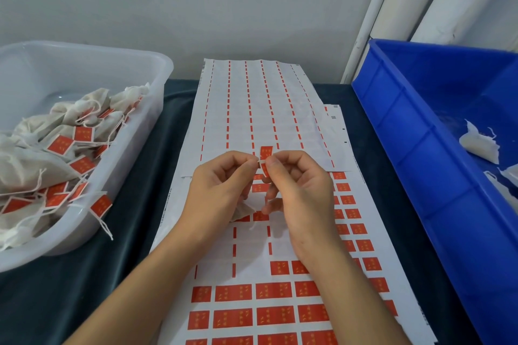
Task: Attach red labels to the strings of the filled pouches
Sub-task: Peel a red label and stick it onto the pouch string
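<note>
My left hand (224, 179) and my right hand (294, 179) meet over the label sheet (246, 300). Between their fingertips stands a red label (265, 152), upright, with a white string (261, 162) crossing its lower part. My right thumb and forefinger pinch the label; my left thumb and forefinger pinch the string beside it. A small beige pouch (242, 211) hangs below my left palm, mostly hidden. The string's loose end (253, 224) lies on the sheet.
A clear tub (157, 87) at the left holds several pouches with red labels on their strings. A blue crate (406, 131) at the right holds a few white pouches (480, 145). A used sheet (252, 109) lies farther back. White rolls lean against the wall.
</note>
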Action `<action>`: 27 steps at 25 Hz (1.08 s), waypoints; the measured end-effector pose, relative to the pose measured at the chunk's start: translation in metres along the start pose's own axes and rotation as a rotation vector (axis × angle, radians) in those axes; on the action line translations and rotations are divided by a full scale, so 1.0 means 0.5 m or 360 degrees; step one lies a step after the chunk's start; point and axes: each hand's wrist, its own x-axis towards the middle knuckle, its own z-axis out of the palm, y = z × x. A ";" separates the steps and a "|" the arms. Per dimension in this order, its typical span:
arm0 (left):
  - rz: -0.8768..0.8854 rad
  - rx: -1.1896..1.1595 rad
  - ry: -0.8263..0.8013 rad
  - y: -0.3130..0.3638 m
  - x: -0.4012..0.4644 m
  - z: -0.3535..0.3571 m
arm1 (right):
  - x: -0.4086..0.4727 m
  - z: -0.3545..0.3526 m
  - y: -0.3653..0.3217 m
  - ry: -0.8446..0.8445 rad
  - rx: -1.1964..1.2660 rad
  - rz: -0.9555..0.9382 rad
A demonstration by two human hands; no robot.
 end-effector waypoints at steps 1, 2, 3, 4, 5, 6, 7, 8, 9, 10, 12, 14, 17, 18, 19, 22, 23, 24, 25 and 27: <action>0.0000 0.0001 -0.0001 0.000 0.000 0.000 | 0.000 0.000 0.000 0.0007 -0.0006 -0.0003; 0.0002 0.0005 -0.0003 -0.001 0.000 0.000 | 0.000 0.000 0.001 0.0013 -0.0010 -0.0007; 0.0007 0.0009 -0.0003 -0.001 -0.001 -0.001 | 0.000 0.000 0.001 0.0017 -0.0012 -0.0011; 0.0012 0.0013 -0.0003 -0.001 -0.001 0.000 | 0.000 0.001 0.001 0.0020 -0.0018 -0.0016; 0.0016 0.0017 -0.0002 -0.002 -0.001 -0.001 | 0.000 0.001 0.001 0.0024 -0.0031 -0.0024; 0.0022 0.0021 -0.0001 -0.002 0.000 -0.001 | -0.001 0.001 0.000 0.0030 -0.0049 -0.0034; 0.0029 0.0028 -0.0002 -0.002 0.000 -0.001 | -0.001 0.001 -0.001 0.0037 -0.0072 -0.0049; 0.0039 0.0034 -0.0003 -0.002 0.000 -0.001 | -0.001 0.001 -0.001 0.0042 -0.0100 -0.0072; 0.0050 0.0037 -0.0003 -0.001 0.000 -0.001 | -0.002 0.000 -0.001 0.0046 -0.0141 -0.0104; 0.0062 0.0038 0.0001 -0.001 -0.001 -0.002 | -0.003 0.000 -0.001 0.0047 -0.0196 -0.0146; 0.0072 0.0024 0.0017 0.000 -0.002 -0.001 | -0.004 0.001 -0.002 0.0043 -0.0322 -0.0240; 0.0055 0.0007 0.0045 0.000 -0.002 0.000 | -0.005 0.002 -0.002 0.0037 -0.0410 -0.0310; 0.0036 0.0011 0.0083 -0.003 0.001 0.001 | -0.005 -0.001 -0.002 0.0030 -0.0483 -0.0338; 0.0034 0.0013 0.0088 -0.004 0.001 0.001 | -0.004 -0.004 -0.002 0.0042 -0.0489 -0.0307; 0.0030 0.0013 0.0093 -0.004 0.000 0.001 | -0.001 -0.007 -0.002 0.0065 -0.0489 -0.0255; -0.0011 0.0008 0.0124 -0.005 0.003 -0.001 | 0.007 -0.013 -0.004 0.0058 -0.0450 -0.0048; -0.0032 -0.0010 0.0129 -0.004 0.004 -0.002 | 0.008 -0.013 -0.006 0.0004 -0.0398 0.0020; -0.0047 -0.0035 0.0127 -0.003 0.004 -0.003 | 0.008 -0.013 -0.010 -0.0061 -0.0323 0.0085; -0.0056 -0.0065 0.0118 -0.001 0.004 -0.004 | 0.008 -0.011 -0.014 -0.0129 -0.0240 0.0146; -0.0072 -0.0146 0.0072 0.003 0.001 -0.004 | 0.006 -0.007 -0.019 -0.0251 -0.0116 0.0239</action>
